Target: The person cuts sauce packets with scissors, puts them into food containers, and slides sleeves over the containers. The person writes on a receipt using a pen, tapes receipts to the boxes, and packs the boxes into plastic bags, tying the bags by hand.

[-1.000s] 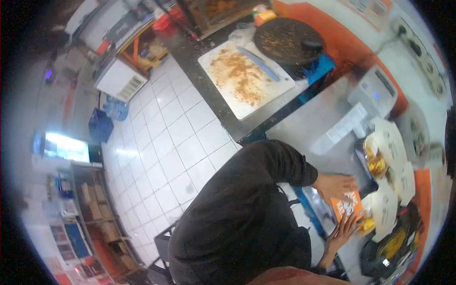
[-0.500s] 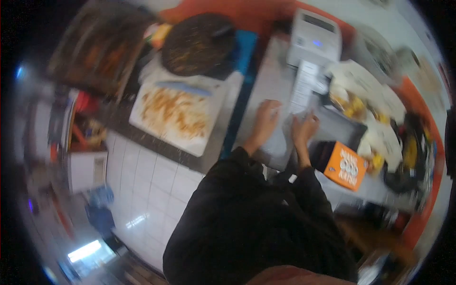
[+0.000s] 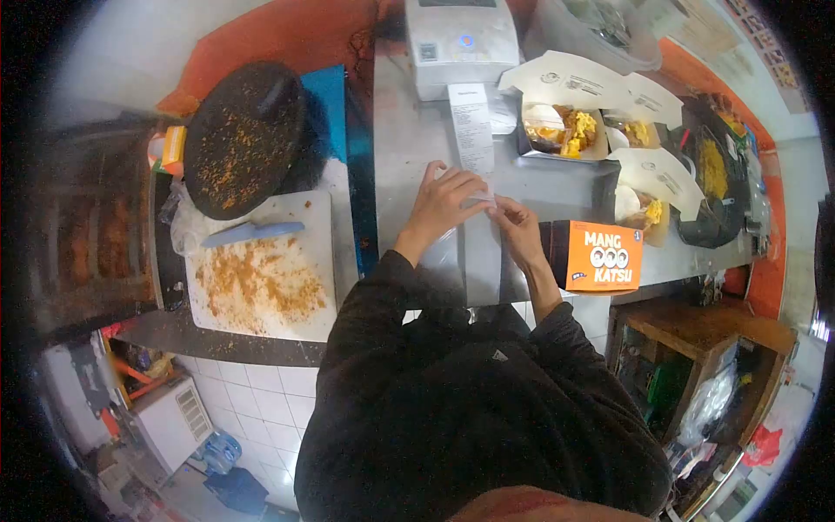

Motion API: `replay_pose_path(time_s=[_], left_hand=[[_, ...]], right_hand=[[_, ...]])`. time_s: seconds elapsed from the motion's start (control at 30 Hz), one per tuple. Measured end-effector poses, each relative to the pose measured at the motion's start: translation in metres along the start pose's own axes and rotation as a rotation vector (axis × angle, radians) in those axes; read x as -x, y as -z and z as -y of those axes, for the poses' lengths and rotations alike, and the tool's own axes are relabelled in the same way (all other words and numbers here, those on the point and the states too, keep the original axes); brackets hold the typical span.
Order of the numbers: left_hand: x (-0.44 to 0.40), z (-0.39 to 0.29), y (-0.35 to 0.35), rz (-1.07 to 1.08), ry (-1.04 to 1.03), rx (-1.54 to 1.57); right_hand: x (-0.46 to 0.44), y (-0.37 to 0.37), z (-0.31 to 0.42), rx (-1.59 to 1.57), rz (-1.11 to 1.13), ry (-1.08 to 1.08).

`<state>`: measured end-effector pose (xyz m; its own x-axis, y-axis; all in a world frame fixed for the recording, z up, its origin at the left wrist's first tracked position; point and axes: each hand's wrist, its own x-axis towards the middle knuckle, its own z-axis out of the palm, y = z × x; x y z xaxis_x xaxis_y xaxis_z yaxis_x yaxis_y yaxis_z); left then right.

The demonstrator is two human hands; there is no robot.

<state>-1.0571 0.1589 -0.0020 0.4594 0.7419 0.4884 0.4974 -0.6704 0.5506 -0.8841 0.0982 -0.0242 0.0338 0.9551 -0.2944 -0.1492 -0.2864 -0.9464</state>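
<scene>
A long printed receipt (image 3: 473, 130) hangs from the white receipt printer (image 3: 461, 43) and runs down the metal counter. My left hand (image 3: 444, 204) is closed at its lower end, with thumb and fingers pinching the paper. From the other side, my right hand (image 3: 520, 230) pinches the same end, its fingertips close to the left thumb. Just right of my right hand stands a closed orange food box (image 3: 606, 257) with "Mang Katsu" lettering. Beyond it are several open food boxes, one being the box with egg and yellow topping (image 3: 561, 135).
To the left, a crumb-covered cutting board (image 3: 261, 283) carries a blue-handled knife (image 3: 252, 232) below a dark round stone slab (image 3: 239, 143). A clear plastic tub (image 3: 596, 35) sits behind the food boxes. Lower right is a wooden shelf (image 3: 696, 326).
My view has turned and sharpened. My hands were apart with fingers spread below the receipt; now they have come together and pinch its lower end.
</scene>
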Motion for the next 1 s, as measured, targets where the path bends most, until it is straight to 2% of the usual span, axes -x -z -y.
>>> replay_pose_path(time_s=[0.13,0.2,0.27,0.33,0.37,0.43,0.5,0.57,0.6,0.67,0.7,0.73,0.77,0.83,0.87,0.9,0.93,0.97,1.0], left_hand=[[-0.005,0.001,0.0,0.052,-0.131,-0.111],[-0.007,-0.001,0.0,0.063,-0.137,-0.13],[-0.007,-0.005,0.0,0.075,-0.142,-0.149],[-0.007,-0.01,0.0,0.082,0.03,-0.131],[-0.007,-0.01,0.0,0.084,0.03,-0.135],[-0.005,-0.011,0.003,-0.053,0.119,-0.155],[-0.003,-0.014,0.012,-0.536,0.325,-0.072],[-0.002,-0.042,0.04,-0.822,0.34,-0.179],[-0.001,-0.062,0.044,-0.802,0.333,-0.157],[0.008,-0.1,0.043,-0.542,-0.118,-0.638],[0.015,-0.115,0.034,-0.536,-0.123,-0.622],[0.021,-0.13,0.023,-0.445,-0.212,-0.613],[0.026,-0.142,0.011,-0.354,-0.301,-0.605],[0.034,-0.16,-0.016,-0.286,-0.311,-0.51],[0.032,-0.171,-0.028,-0.287,-0.315,-0.509],[0.029,-0.184,-0.038,-0.19,-0.314,-0.359],[0.025,-0.196,-0.045,-0.096,-0.308,-0.21],[0.015,-0.206,-0.049,-0.1,-0.301,-0.211],[-0.002,-0.216,-0.048,0.056,-0.212,-0.154]], right_hand=[[0.003,0.003,-0.007,0.057,-0.051,0.015],[0.001,0.0,-0.005,0.211,-0.1,0.206],[0.003,-0.006,0.0,0.261,-0.13,0.243],[0.004,-0.007,-0.001,0.314,-0.156,0.283],[0.005,-0.006,-0.004,0.345,-0.18,0.285],[0.008,-0.005,-0.011,0.375,-0.199,0.285],[0.009,-0.004,-0.016,0.48,-0.336,0.341],[0.031,-0.016,0.015,0.523,-0.441,0.473],[0.045,-0.019,0.03,0.5,-0.394,0.476],[0.074,-0.011,0.056,0.488,-0.362,0.467],[0.088,-0.005,0.066,0.135,-0.24,0.329],[0.099,0.001,0.073,-0.22,-0.112,0.192],[0.11,0.012,0.076,-0.223,-0.123,0.194],[0.131,0.045,0.078,-0.032,-0.24,0.167],[0.136,0.065,0.07,0.025,-0.366,0.353],[0.141,0.086,0.063,0.088,-0.487,0.54],[0.152,0.107,0.071,0.212,-0.56,0.573],[0.163,0.125,0.078,0.336,-0.63,0.602],[0.173,0.142,0.076,0.339,-0.622,0.598]])
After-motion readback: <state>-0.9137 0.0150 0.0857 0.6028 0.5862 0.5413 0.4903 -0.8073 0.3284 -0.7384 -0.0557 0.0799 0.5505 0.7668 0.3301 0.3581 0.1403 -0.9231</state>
